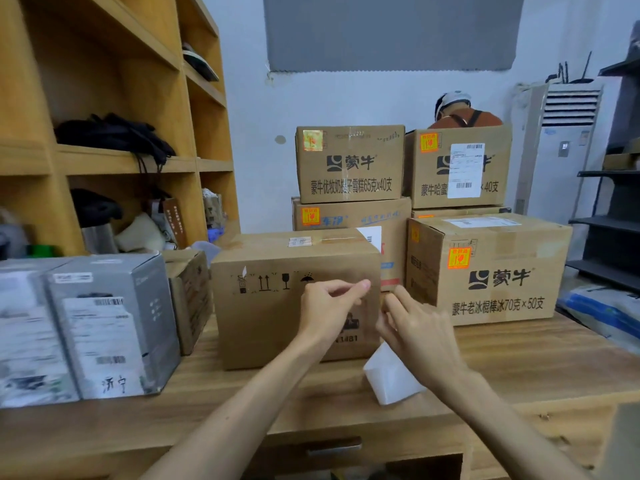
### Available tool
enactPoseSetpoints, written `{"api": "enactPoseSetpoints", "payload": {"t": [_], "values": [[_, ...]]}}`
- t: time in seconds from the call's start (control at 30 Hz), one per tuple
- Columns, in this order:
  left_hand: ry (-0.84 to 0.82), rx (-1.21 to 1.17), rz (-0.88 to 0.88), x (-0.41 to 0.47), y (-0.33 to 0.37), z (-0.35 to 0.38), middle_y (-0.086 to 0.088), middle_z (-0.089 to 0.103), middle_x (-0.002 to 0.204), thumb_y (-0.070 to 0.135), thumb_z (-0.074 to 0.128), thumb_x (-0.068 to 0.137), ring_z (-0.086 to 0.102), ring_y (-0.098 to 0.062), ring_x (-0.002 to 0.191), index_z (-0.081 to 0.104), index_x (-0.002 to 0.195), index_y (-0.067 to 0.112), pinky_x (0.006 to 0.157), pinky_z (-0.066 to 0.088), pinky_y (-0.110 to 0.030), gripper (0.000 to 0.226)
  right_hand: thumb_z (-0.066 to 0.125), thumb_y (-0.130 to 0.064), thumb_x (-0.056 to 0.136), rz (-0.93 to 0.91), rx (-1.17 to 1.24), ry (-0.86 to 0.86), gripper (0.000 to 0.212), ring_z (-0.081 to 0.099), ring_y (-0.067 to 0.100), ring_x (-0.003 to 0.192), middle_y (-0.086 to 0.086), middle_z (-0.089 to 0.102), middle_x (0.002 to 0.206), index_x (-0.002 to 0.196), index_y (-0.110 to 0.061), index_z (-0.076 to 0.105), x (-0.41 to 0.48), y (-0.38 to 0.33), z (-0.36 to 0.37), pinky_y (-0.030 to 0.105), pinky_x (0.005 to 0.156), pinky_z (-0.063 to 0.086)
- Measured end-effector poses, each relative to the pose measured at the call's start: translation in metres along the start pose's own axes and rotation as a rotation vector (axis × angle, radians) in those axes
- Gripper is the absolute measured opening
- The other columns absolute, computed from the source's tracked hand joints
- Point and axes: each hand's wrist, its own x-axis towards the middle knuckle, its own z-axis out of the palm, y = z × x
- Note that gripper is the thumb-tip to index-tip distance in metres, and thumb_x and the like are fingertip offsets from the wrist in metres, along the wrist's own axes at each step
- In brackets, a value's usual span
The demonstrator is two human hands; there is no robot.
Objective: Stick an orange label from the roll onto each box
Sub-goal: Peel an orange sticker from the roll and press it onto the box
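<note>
White backing strip (391, 379) hangs from pinching right hand (420, 332); left hand (327, 306) pinched beside it

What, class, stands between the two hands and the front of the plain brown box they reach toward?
Nothing visible does. The left hand and right hand are right at the front of the brown box, near its right edge.

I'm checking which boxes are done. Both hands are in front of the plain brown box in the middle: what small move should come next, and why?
Probably peel the next label free and press it on the middle box. Its front shows no orange label, unlike the big right box, which has one. The left hand and right hand pinch together above white backing paper; the label itself isn't visible.
</note>
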Motion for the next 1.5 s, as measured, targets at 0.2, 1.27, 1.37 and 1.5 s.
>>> {"api": "enactPoseSetpoints", "payload": {"t": [0.2,1.27,1.37,1.5], "values": [[0.077,0.017,-0.051,0.004,0.007,-0.038,0.005,0.076,0.073,0.023,0.074,0.085,0.067,-0.001,0.074,0.080,0.075,0.014,0.075,0.052,-0.029,0.014,0.057,-0.014,0.091,-0.108,0.026,0.070,0.016,0.046,0.023,0.049,0.005,0.046,0.072,0.080,-0.015,0.046,0.019,-0.029,0.015,0.033,0.045,0.032],[0.065,0.321,0.148,0.003,-0.020,-0.221,0.007,0.072,0.101,0.020,0.078,0.086,0.067,-0.012,0.098,0.081,0.084,0.021,0.087,0.055,-0.037,0.004,0.075,-0.027,0.086,0.419,1.118,-0.333,0.011,0.052,0.008,0.089,-0.009,0.066,0.094,0.076,-0.030,0.070,0.095,-0.137,0.062,0.027,0.076,0.041],[0.089,0.448,0.199,0.012,-0.022,-0.220,0.019,0.063,0.127,0.026,0.077,0.088,0.055,-0.002,0.122,0.080,0.082,0.028,0.103,0.046,-0.039,0.006,0.074,-0.030,0.085,0.213,0.747,-0.177,0.010,0.047,0.012,0.113,-0.008,0.062,0.118,0.076,-0.026,0.071,0.101,-0.140,0.068,0.034,0.092,0.038],[0.129,0.517,0.242,0.023,-0.025,-0.217,0.016,0.055,0.143,0.024,0.073,0.090,0.044,0.007,0.129,0.079,0.086,0.022,0.106,0.037,-0.026,0.008,0.072,-0.027,0.086,0.169,0.627,-0.189,0.012,0.037,0.020,0.140,0.001,0.051,0.146,0.076,-0.024,0.067,0.114,-0.145,0.079,0.045,0.116,0.026]]}}
